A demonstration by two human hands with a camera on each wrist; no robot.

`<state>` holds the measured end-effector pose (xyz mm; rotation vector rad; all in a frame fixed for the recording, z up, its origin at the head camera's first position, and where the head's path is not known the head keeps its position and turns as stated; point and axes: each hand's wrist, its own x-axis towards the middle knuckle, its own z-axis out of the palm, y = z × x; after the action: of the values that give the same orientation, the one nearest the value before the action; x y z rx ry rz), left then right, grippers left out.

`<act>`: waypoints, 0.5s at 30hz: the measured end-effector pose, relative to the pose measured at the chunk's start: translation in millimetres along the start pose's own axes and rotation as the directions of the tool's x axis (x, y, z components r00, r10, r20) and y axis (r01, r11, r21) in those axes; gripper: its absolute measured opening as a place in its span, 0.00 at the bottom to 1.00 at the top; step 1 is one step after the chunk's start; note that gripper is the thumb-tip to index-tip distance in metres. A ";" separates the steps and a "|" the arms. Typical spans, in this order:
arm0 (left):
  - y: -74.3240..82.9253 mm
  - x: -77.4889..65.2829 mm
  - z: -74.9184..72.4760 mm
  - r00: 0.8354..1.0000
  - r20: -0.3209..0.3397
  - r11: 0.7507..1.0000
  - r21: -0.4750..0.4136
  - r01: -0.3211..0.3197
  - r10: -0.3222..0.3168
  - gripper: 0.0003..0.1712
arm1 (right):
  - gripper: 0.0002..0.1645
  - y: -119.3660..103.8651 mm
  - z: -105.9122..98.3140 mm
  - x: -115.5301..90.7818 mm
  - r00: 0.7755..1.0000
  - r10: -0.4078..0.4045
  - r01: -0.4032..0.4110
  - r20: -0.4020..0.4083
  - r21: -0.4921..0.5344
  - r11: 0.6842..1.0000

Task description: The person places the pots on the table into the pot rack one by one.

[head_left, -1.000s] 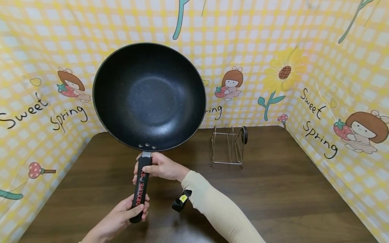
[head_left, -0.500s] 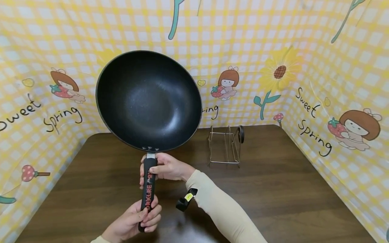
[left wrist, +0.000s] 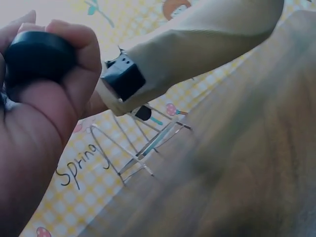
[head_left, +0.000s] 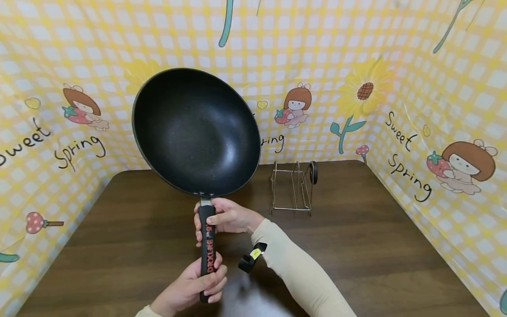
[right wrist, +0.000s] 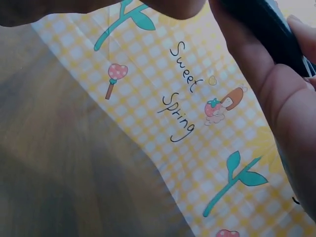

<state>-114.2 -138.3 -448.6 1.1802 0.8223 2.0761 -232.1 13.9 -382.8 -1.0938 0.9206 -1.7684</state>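
The left hand's grip (head_left: 194,281) is closed firmly round the lower end of a thick black handle (head_left: 205,246) with red lettering along its front; the thumb lies across the front and the fingers curl round from the other side. Just above it, the right hand's grip (head_left: 233,218) is closed round the upper part of the same handle, thumb on the front face, fingertips showing past the far edge. A short silver metal neck (head_left: 205,202) joins the handle to a deep, round, black wok (head_left: 194,132), held up in both hands with its handle downward, slightly tilted, its hollow side facing the person. Three small metal rivets (head_left: 203,194) show at the rim by the neck.

By the right wrist sits a small black camera mount (head_left: 247,263) with a yellow label, against a cream sleeve (head_left: 309,273). Right of the wok and apart from it, a silver wire rack (head_left: 293,209) stands near the back of the dark brown wood-grain bench (head_left: 364,233), with a black disc (head_left: 314,172) at its right side. Around the bench hangs a yellow-and-white checked cloth (head_left: 325,53), printed with flowers, strawberries and cartoon figures.
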 end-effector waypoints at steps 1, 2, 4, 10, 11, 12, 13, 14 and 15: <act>-1.2 1.3 1.0 1.000 -0.016 1.000 0.016 0.002 -0.002 0.15 | 0.25 -1.6 -0.1 -1.5 1.000 0.004 -0.004 0.001 -0.002 1.000; -2.2 2.7 2.1 0.999 -0.032 0.999 0.038 0.004 -0.003 0.15 | 0.25 -3.3 -0.1 -2.8 1.000 0.009 -0.009 0.004 -0.004 1.000; -3.4 5.4 4.7 0.998 -0.064 0.997 0.080 0.011 -0.006 0.15 | 0.26 -7.0 0.5 -5.2 1.000 0.018 -0.018 0.011 -0.005 1.000; -4.8 11.3 10.4 0.991 -0.137 0.977 0.209 0.042 -0.013 0.09 | 0.25 -20.1 5.4 -13.8 0.998 0.061 -0.061 0.008 0.008 0.998; -5.3 12.5 10.8 0.989 -0.145 0.971 0.237 0.045 -0.011 0.09 | 0.25 -22.4 6.6 -15.5 0.997 0.072 -0.072 -0.002 0.009 0.997; -6.0 14.0 11.0 0.988 -0.151 0.964 0.263 0.047 -0.007 0.08 | 0.24 -24.6 7.8 -16.9 0.996 0.083 -0.083 -0.016 0.005 0.997; -6.9 15.5 10.9 0.988 -0.154 0.955 0.292 0.044 0.002 0.07 | 0.24 -26.8 9.2 -18.1 0.995 0.095 -0.095 -0.034 0.002 0.995; -7.9 17.5 10.7 0.988 -0.156 0.946 0.321 0.038 0.013 0.06 | 0.23 -28.8 10.5 -19.1 0.993 0.106 -0.106 -0.054 -0.001 0.994; -8.8 19.4 10.3 0.988 -0.155 0.937 0.349 0.031 0.025 0.05 | 0.22 -30.8 11.8 -19.8 0.991 0.114 -0.115 -0.075 -0.008 0.993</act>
<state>-111.4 -116.0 -441.2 1.2013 1.3128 2.0961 -224.3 41.8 -357.5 -0.9683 1.0210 -1.7205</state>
